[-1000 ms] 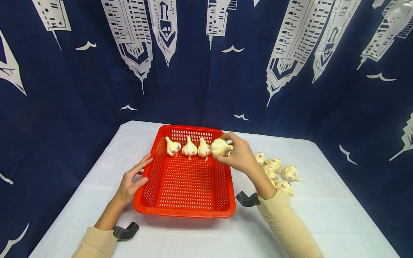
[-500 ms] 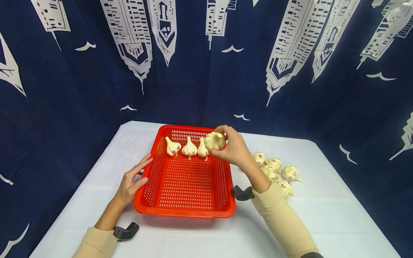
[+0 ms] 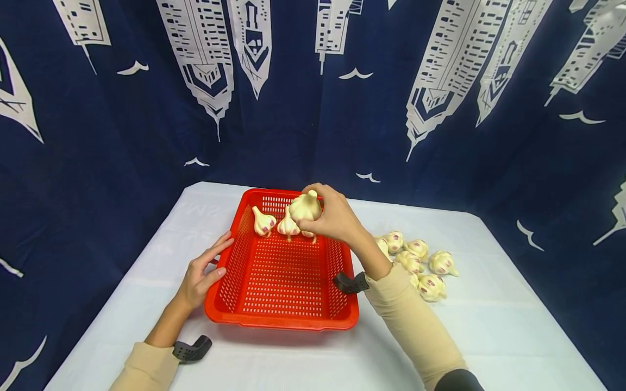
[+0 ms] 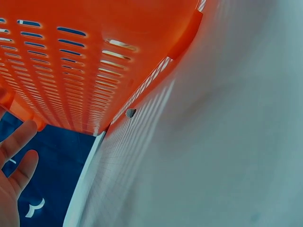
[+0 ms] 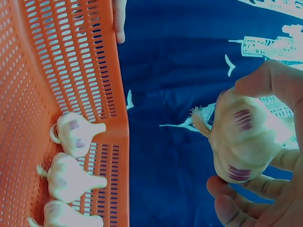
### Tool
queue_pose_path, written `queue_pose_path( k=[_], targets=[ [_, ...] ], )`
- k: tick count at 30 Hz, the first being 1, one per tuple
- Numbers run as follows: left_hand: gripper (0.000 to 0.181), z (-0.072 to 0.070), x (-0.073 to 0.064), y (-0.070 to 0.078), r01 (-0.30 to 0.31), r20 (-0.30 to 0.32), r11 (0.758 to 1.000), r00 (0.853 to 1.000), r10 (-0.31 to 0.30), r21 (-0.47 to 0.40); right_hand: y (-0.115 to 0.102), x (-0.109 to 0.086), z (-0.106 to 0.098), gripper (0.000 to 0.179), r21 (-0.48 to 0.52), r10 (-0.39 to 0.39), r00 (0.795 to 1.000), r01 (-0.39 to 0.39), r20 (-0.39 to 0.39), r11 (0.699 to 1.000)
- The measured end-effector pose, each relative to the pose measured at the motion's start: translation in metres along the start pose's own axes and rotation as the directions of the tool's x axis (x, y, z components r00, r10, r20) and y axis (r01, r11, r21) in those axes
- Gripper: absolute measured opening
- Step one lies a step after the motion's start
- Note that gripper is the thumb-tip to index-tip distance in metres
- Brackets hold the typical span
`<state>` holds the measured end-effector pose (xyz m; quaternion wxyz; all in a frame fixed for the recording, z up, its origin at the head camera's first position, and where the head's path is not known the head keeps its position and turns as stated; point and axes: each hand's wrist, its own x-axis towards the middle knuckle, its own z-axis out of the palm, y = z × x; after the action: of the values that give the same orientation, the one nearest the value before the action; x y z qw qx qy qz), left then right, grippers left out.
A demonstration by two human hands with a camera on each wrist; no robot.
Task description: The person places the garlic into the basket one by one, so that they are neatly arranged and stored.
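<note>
My right hand holds a garlic bulb above the far part of the red basket, its neck pointing up. In the right wrist view the thumb and fingers grip that bulb round its sides, and its roots and purple patches show. Three more bulbs stand in a row along the basket's back wall: the left bulb, the middle bulb and the right bulb, which the held one partly covers in the head view. With its fingers extended, my left hand rests against the basket's left rim.
A loose pile of several garlic bulbs lies right of the basket, partly behind my right forearm. Everything stands on a white-covered table. A dark blue curtain with white building prints hangs behind it.
My right hand has carried the garlic bulb leftward and a little upward, from the basket's right rim to over the row. The bulb has turned neck-up. My left hand stays on the rim.
</note>
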<state>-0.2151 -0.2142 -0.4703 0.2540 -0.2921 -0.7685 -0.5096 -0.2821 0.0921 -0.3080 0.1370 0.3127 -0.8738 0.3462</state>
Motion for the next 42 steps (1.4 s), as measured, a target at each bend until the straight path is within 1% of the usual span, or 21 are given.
queue_pose_path(
  k=[4,10,14,18,21,25,27,31,33,37,39,42],
  targets=[
    [0.057,0.000,0.000,0.001,-0.005,-0.001,1.000,1.000,0.005,0.001,-0.007,0.009,0.006,0.055,0.042,0.016,0.999,-0.017,0.039,0.999],
    [0.057,0.000,0.000,-0.001,0.000,0.000,1.000,1.000,0.000,0.001,-0.014,0.025,0.018,0.057,0.090,0.058,0.995,-0.065,0.076,0.994],
    [0.057,0.000,-0.001,-0.002,0.005,0.001,1.000,1.000,-0.005,0.003,-0.013,0.036,0.030,0.057,0.081,0.089,0.993,-0.096,0.082,0.992],
    [0.057,-0.001,-0.002,-0.001,0.006,0.001,1.000,1.000,-0.006,0.005,-0.009,0.044,0.045,0.062,0.084,0.125,0.989,-0.131,0.074,0.988],
    [0.057,-0.001,-0.002,-0.001,0.004,0.001,1.000,1.000,-0.004,0.001,-0.005,0.047,0.056,0.063,0.106,0.147,0.986,-0.155,0.078,0.982],
    [0.056,-0.001,-0.001,-0.001,-0.005,0.005,1.000,1.000,0.005,-0.004,0.000,0.046,0.071,0.065,0.138,0.174,0.978,-0.190,0.118,0.972],
    [0.056,-0.002,0.000,-0.001,-0.010,0.007,1.000,1.000,0.010,-0.001,0.004,0.046,0.078,0.064,0.164,0.187,0.973,-0.209,0.136,0.964],
    [0.057,-0.002,0.001,-0.001,-0.007,0.007,1.000,1.000,0.007,0.007,0.014,0.044,0.090,0.061,0.195,0.206,0.968,-0.232,0.147,0.953],
    [0.057,-0.002,0.001,-0.001,0.001,0.007,1.000,1.000,-0.001,0.010,0.019,0.043,0.096,0.060,0.172,0.197,0.968,-0.223,0.155,0.960],
    [0.057,-0.001,0.000,0.000,0.017,0.010,1.000,1.000,-0.017,0.010,0.023,0.041,0.107,0.060,0.123,0.177,0.962,-0.205,0.207,0.971],
    [0.057,-0.001,0.000,0.001,0.018,0.012,1.000,1.000,-0.018,0.011,0.023,0.039,0.111,0.059,0.089,0.188,0.957,-0.211,0.219,0.973],
    [0.057,-0.001,0.001,0.000,0.016,0.010,1.000,1.000,-0.016,0.014,0.021,0.037,0.114,0.061,0.023,0.233,0.946,-0.244,0.227,0.970]
  ],
)
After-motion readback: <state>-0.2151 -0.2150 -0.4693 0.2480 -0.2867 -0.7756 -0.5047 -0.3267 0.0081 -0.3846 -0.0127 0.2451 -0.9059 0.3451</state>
